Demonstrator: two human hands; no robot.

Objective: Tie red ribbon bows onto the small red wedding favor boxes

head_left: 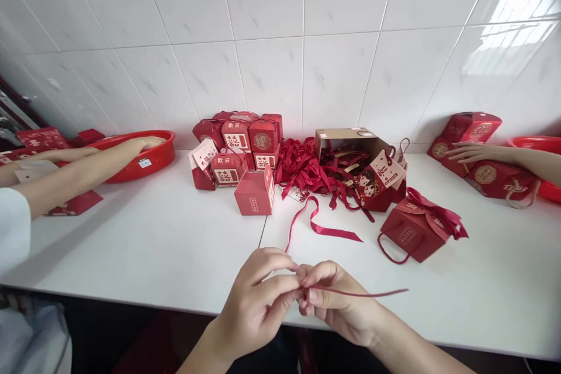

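Observation:
Near the table's front edge, my left hand and my right hand meet, fingertips touching. Both pinch a thin dark-red cord, bunched between the fingers, one end sticking out to the right. Behind them a red satin ribbon lies curled on the table, one strand running down toward my left hand. A plain-sided red box stands in front of several stacked red boxes. At the right, a red box with a ribbon bow and cord handle rests tilted.
A pile of red ribbons lies beside an open cardboard box on the white table. Another person's arms reach over a red basin at left. At right, another hand touches red boxes.

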